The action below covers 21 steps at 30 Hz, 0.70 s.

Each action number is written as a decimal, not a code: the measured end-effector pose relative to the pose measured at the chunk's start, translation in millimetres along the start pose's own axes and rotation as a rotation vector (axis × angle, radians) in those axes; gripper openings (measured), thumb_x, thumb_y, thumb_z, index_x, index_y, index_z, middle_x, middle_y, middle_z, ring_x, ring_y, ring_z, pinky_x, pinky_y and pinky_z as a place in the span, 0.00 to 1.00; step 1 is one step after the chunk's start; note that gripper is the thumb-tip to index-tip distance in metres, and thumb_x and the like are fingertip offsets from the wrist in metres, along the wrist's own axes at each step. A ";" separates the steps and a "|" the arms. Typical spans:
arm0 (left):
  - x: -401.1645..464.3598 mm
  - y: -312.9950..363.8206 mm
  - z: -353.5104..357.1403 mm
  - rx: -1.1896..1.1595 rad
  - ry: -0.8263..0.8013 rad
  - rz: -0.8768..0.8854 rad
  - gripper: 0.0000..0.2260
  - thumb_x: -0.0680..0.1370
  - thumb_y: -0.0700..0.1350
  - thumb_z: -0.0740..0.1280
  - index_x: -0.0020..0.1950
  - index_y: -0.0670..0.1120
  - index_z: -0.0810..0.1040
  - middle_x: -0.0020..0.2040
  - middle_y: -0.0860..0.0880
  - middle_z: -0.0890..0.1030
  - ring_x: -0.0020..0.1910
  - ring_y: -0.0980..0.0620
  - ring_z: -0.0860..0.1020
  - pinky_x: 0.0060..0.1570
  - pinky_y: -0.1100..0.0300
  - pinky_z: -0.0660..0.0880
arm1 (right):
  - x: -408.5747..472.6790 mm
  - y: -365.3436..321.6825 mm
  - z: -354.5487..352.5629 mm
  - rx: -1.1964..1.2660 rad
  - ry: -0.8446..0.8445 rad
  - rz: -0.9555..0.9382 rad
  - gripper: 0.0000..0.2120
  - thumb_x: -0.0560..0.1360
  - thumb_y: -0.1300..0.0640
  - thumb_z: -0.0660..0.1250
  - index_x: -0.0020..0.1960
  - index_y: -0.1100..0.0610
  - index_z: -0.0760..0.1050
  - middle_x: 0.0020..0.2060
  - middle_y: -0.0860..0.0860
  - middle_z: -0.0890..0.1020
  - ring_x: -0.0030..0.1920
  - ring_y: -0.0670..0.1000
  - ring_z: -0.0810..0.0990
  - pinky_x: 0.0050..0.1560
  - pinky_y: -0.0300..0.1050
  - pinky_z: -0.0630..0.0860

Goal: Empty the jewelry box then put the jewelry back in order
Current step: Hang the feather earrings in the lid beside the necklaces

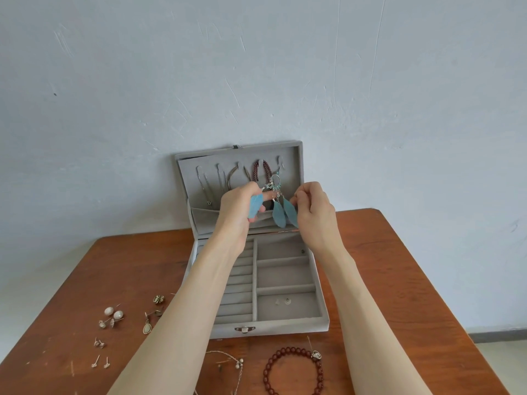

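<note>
A grey velvet jewelry box (285, 327) stands open on the wooden table, its lid (239, 155) upright against the wall. Chains, a bangle and a dark red bead bracelet (262, 169) hang on hooks inside the lid. A blue feather earring (281, 213) hangs from the rightmost hook. My left hand (238, 212) pinches one blue feather (255, 206) in front of the lid. My right hand (313, 212) pinches the edge of another feather. Small earring backs (283, 302) lie in the near right compartment.
Pearl studs (112, 313), several small earrings (99, 343) and a pendant (147, 327) lie on the table left of the box. A thin chain (231, 363) and a red-brown bead bracelet (293, 372) lie in front of it. The table's right edge (427, 269) runs close by.
</note>
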<state>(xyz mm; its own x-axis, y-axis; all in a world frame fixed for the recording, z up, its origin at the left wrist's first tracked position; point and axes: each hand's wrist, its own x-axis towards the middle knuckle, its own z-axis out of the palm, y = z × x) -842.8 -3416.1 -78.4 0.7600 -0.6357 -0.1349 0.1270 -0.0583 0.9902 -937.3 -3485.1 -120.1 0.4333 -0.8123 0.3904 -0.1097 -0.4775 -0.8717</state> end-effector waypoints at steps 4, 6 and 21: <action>2.1 -0.4 3.5 0.142 0.031 0.061 0.07 0.75 0.48 0.65 0.48 0.45 0.74 0.47 0.45 0.83 0.33 0.56 0.71 0.31 0.62 0.63 | -0.1 0.5 -0.2 -0.002 0.000 -0.011 0.07 0.79 0.63 0.52 0.45 0.58 0.66 0.42 0.50 0.76 0.48 0.58 0.73 0.45 0.48 0.68; 1.8 -3.3 5.1 0.216 0.059 0.133 0.09 0.75 0.51 0.65 0.51 0.46 0.74 0.42 0.50 0.84 0.37 0.57 0.74 0.34 0.64 0.68 | -0.3 1.1 0.2 -0.002 0.003 -0.010 0.07 0.79 0.63 0.52 0.45 0.58 0.66 0.42 0.51 0.76 0.48 0.58 0.73 0.45 0.47 0.67; 6.3 -2.5 27.3 0.554 0.067 0.252 0.23 0.69 0.48 0.71 0.20 0.45 0.62 0.20 0.51 0.60 0.25 0.50 0.61 0.29 0.60 0.58 | -0.1 3.1 -0.4 0.021 0.001 0.003 0.07 0.80 0.62 0.52 0.45 0.57 0.66 0.41 0.51 0.76 0.48 0.59 0.74 0.47 0.51 0.70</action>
<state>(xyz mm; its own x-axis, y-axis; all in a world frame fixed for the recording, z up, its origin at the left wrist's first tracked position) -855.7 -3440.9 -80.7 0.7643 -0.6333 0.1216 -0.3984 -0.3155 0.8613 -938.0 -3486.6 -122.7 0.4320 -0.8143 0.3878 -0.0927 -0.4678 -0.8790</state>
